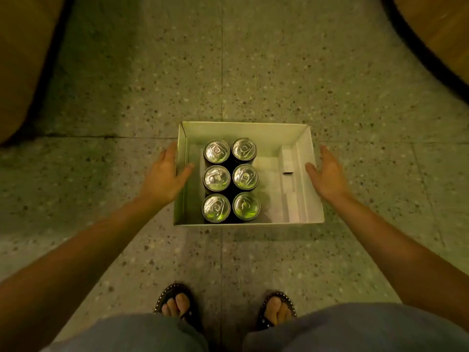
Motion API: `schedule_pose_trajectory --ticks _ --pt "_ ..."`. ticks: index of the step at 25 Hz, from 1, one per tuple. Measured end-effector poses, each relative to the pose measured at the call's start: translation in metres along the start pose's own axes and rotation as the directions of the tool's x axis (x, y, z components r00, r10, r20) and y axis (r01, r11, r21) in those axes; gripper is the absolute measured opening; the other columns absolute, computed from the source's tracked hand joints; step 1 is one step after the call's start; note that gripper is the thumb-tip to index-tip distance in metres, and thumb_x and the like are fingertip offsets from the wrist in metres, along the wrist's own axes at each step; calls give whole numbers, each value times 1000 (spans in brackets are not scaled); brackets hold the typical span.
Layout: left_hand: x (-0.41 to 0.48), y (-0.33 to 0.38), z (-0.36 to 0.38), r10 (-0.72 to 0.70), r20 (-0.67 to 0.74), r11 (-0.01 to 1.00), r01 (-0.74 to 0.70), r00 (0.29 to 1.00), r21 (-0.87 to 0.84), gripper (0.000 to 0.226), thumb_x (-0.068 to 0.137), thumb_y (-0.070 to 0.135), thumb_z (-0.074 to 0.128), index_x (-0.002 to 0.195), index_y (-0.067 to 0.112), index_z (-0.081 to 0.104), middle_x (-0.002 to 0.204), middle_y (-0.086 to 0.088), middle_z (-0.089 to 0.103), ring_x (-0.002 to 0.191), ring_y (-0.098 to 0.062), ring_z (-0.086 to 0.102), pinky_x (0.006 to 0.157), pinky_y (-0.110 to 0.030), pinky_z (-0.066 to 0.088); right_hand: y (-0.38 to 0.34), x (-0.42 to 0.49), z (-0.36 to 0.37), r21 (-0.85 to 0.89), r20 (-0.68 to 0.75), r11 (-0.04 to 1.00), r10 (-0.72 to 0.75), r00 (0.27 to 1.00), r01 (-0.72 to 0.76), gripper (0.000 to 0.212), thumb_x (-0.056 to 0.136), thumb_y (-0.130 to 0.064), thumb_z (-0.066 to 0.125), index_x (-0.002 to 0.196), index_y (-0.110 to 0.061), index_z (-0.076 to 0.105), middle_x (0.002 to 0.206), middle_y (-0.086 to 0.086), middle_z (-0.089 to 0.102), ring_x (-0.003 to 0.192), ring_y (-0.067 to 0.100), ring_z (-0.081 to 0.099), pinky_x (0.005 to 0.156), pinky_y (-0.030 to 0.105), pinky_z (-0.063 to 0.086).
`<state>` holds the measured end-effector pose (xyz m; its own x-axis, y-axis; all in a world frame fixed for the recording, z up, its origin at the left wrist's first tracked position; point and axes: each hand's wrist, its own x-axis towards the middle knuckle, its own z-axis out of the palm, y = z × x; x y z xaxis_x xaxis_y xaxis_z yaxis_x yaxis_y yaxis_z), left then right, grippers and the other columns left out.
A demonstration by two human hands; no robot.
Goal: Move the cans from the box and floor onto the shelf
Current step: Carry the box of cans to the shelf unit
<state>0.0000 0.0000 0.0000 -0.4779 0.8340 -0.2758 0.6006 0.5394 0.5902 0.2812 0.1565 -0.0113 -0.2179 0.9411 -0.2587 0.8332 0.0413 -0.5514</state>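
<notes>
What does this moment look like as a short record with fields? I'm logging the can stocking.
box: white, open, on the floor
cans: six upright, two columns of three, in the box's left part
left hand: open at the box's left wall, thumb over the rim
right hand: open at the box's right wall
feet: sandals, near the box
shelf: not in view

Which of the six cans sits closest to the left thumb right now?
The middle can of the left column; the left hand has its thumb hooked over the box wall level with that row.
</notes>
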Motion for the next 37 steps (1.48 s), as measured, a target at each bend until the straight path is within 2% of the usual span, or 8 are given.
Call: schedule_pose_trajectory --ticks 3,6,10,17,22,26,32,37 --pt "-5 0 15 -48 23 939 53 999 -339 58 91 20 51 144 17 26 139 -10 46 118 -21 49 101 -41 41 9 -1 9 135 29 991 9 1000 -13 36 93 -7 43 127 5 45 126 24 54 114 36 52 84 26 38" --pt "-9 -1 26 -69 12 848 65 998 -526 66 89 6 53 145 23 22 142 -8 43 124 -25 47 103 -46 41 10 -3 16 219 15 975 41 999 -43 31 92 -3 42 120 6 52 118 24 59 105 33 56 68 16 34" --pt "-7 -3 26 -88 14 850 82 996 -520 78 82 -12 48 145 28 22 137 -7 48 119 -24 51 93 -40 48 5 -5 13 244 22 969 26 999 -31 31 88 4 45 118 7 53 116 25 60 94 20 52 62 14 33" --pt "-8 1 28 -219 -16 888 192 976 -417 52 87 -14 38 135 4 39 128 -22 52 117 -35 49 86 -32 41 0 -8 10 320 12 945 72 997 -72 30 91 1 39 117 5 55 114 22 61 91 18 52 72 19 36" --pt "1 20 -2 -156 -57 929 127 986 -348 52 86 -14 38 134 3 41 127 -21 55 115 -37 52 88 -34 42 -20 -3 -7 376 7 919 127 992 -120 29 92 -1 40 115 7 55 113 22 61 95 22 55 77 24 38" --pt "0 79 -84 -149 -139 939 96 979 -331 50 87 -12 41 134 5 43 117 -9 55 106 -23 51 84 -27 38 -84 -1 -77 406 -20 911 94 995 -78 27 93 -5 41 114 3 56 101 10 58 88 19 53 58 18 38" --pt "-48 201 -277 -134 -124 943 88 983 -321 54 87 -9 43 136 15 41 123 -6 55 118 -25 48 97 -38 38 -229 -50 -263 420 -41 907 33 999 -13 12 93 -9 43 93 -12 54 72 -8 53 63 6 49 54 20 36" --pt "-99 319 -443 -154 -108 937 110 982 -333 53 85 -9 45 133 14 44 127 -14 56 121 -33 49 96 -45 41 -356 -100 -426 384 -23 923 35 999 -23 17 93 -7 43 80 -8 53 65 -1 49 55 9 42 46 20 30"
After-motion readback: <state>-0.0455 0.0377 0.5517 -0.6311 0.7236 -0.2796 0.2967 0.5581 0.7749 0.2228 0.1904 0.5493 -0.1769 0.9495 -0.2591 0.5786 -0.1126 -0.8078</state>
